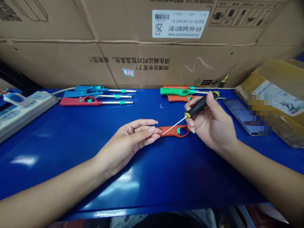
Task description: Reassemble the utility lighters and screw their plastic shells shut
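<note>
My left hand [133, 137] pinches the left end of an orange long-reach lighter [169, 132], whose teal trigger sits in the loop at its right. Gripped in my right hand [211, 122] is a screwdriver [199, 106] with a black and yellow handle. Its thin metal shaft slants down to the left, and the tip meets or nearly meets the orange body beside my left fingertips. The lighter's far right part is hidden behind my right fingers.
Blue and red lighters [80, 101] lie at the back left, green and orange ones [175, 91] at the back right. A power strip [26, 112] is on the left. A phone [239, 117] and a yellow package [273, 98] lie right. A cardboard box [133, 50] stands behind.
</note>
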{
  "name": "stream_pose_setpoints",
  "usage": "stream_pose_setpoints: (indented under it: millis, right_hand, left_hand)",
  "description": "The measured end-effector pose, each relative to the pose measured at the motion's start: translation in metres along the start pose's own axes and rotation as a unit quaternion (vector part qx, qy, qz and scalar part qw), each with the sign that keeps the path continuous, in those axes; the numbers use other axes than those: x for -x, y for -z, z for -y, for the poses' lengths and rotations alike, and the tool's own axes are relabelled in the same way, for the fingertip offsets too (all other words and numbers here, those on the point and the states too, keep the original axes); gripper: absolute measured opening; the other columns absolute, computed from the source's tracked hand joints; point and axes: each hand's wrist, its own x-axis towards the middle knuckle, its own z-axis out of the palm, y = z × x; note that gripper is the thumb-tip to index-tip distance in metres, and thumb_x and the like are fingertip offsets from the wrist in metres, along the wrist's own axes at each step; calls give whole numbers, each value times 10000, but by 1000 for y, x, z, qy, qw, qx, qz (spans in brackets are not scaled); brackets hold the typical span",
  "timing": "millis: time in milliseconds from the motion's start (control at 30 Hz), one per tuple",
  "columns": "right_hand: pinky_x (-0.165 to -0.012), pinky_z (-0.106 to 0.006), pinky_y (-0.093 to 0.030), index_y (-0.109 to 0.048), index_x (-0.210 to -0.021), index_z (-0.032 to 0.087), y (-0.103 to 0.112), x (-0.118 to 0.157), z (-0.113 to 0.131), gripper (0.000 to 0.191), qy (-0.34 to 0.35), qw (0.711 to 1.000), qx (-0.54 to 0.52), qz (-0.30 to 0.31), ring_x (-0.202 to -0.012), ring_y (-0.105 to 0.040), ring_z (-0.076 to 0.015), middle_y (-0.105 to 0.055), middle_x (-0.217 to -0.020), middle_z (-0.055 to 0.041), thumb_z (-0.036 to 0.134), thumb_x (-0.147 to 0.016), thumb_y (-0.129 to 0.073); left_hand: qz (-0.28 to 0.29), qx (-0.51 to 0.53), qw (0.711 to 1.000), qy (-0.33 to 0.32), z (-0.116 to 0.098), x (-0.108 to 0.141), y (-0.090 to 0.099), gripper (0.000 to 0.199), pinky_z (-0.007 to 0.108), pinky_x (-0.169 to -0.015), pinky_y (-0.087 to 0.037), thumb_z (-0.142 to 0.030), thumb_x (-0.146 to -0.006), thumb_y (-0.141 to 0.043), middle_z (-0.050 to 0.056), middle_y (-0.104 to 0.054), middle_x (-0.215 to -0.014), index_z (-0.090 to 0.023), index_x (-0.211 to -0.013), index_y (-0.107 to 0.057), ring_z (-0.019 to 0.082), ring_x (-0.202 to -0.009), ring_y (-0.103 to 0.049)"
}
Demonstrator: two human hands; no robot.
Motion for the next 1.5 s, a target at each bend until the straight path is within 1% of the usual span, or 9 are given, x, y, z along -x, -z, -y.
stream_pose_setpoints:
  millis: [133, 267, 467, 733, 967, 1133, 1333, 1433, 1500]
  right_hand:
    - [-447, -263, -497, -588, -876, 225, 0, 3, 4, 351, 11, 1000, -5, -25, -531, -556, -107, -573, -866, -15, 551, -977, -505]
    - [-492, -283, -536, -591, -852, 233, 1, 4, 4, 361, 18, 999, 8, -35, -548, -567, -117, -592, -855, -17, 540, -998, -470]
    - [-487, -283, -548, -613, -833, 217, -1, 6, 3, 356, 37, 999, -8, -17, -526, -605, -119, -604, -820, -14, 520, -994, -518]
    - [-485, -259, -572, -649, -814, 202, -3, 7, 2, 382, 52, 998, -38, 1, -543, -636, -118, -623, -806, -2, 568, -923, -648]
    - [-523, -263, -595, -680, -862, 198, 0, 7, 1, 338, 59, 996, -49, 38, -560, -667, -126, -641, -824, -4, 522, -947, -640]
    - [-515, -270, -598, -689, -865, 194, 0, 7, 0, 332, 72, 996, -46, 41, -557, -670, -132, -645, -827, -6, 511, -949, -635]
    - [-488, -265, -580, -716, -842, 187, 1, 6, 2, 351, 93, 995, -38, 13, -532, -655, -129, -647, -804, -13, 501, -960, -613]
    - [-448, -278, -564, -713, -804, 201, 4, 5, 4, 359, 104, 994, -25, -13, -499, -631, -131, -636, -777, -15, 476, -983, -567]
    - [-413, -285, -544, -708, -786, 201, 5, 4, 6, 375, 107, 994, -17, -29, -478, -618, -135, -631, -765, -20, 459, -996, -536]
  left_hand:
    - [5, 12, 1000, 15, 2, 3, -3, 203, 135, -737, -629, -118, -837, -777, 23, -812, -855, -192, -1026, -784, 109, -786, -772]
    - [5, 20, 1000, 16, 4, 3, -4, 208, 138, -751, -632, -142, -820, -812, 25, -814, -867, -189, -1021, -786, 112, -787, -775]
    - [16, 24, 999, 16, 3, 3, -5, 200, 128, -739, -628, -150, -802, -836, 18, -810, -850, -188, -993, -795, 105, -771, -770]
    - [4, 24, 999, 26, 1, 8, -9, 181, 131, -763, -624, -170, -831, -832, 35, -817, -900, -183, -1005, -782, 94, -783, -769]
    - [10, 23, 1000, 9, 3, 7, -7, 165, 127, -731, -624, -154, -830, -833, 26, -810, -836, -180, -986, -785, 93, -770, -762]
    - [2, 15, 1000, 14, 3, 6, -7, 164, 107, -709, -614, -162, -817, -847, 12, -805, -814, -183, -969, -790, 83, -752, -757]
    - [25, -41, 998, 30, -1, 7, -10, 235, 151, -789, -626, -276, -877, -807, 54, -819, -1005, -206, -1099, -781, 126, -884, -780]
    - [19, -100, 995, -2, -6, 9, -11, 293, 187, -825, -625, -366, -882, -796, 60, -815, -1045, -220, -1135, -769, 152, -931, -780]
    - [-4, -162, 986, -43, -9, 9, -10, 304, 204, -807, -620, -397, -877, -792, 44, -818, -1003, -233, -1132, -768, 149, -891, -777]
